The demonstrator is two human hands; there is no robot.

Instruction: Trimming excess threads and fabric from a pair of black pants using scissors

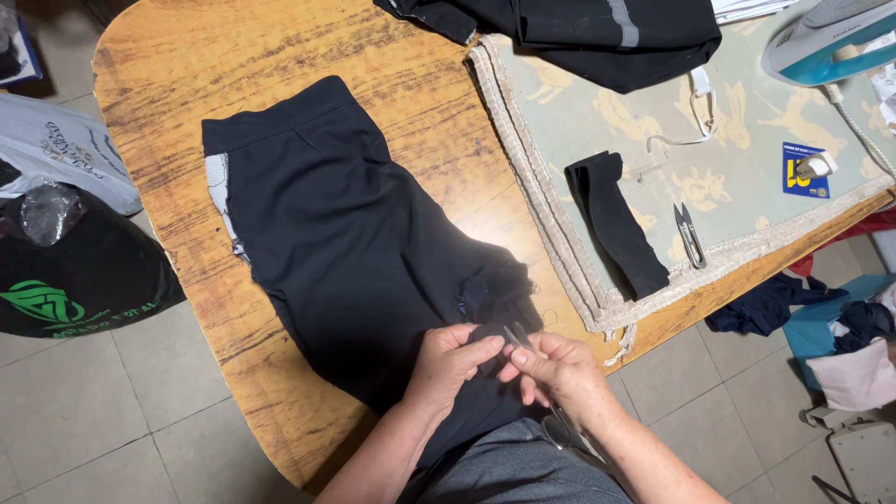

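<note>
A black garment lies spread flat on the wooden table, its waistband toward the far left. Both hands meet at its bunched near end by the table's front edge. My left hand pinches a fold of the black cloth. My right hand grips a pair of metal scissors. Their thin blades point up at the fold, and the handle loops show below my wrist. The cloth under my fingers is partly hidden.
A pale padded mat with an animal print covers the table's right side. It carries a black fabric strip, thread snips, a blue card, a steam iron and another dark garment. Bags stand on the tiled floor at left, and clothes lie at right.
</note>
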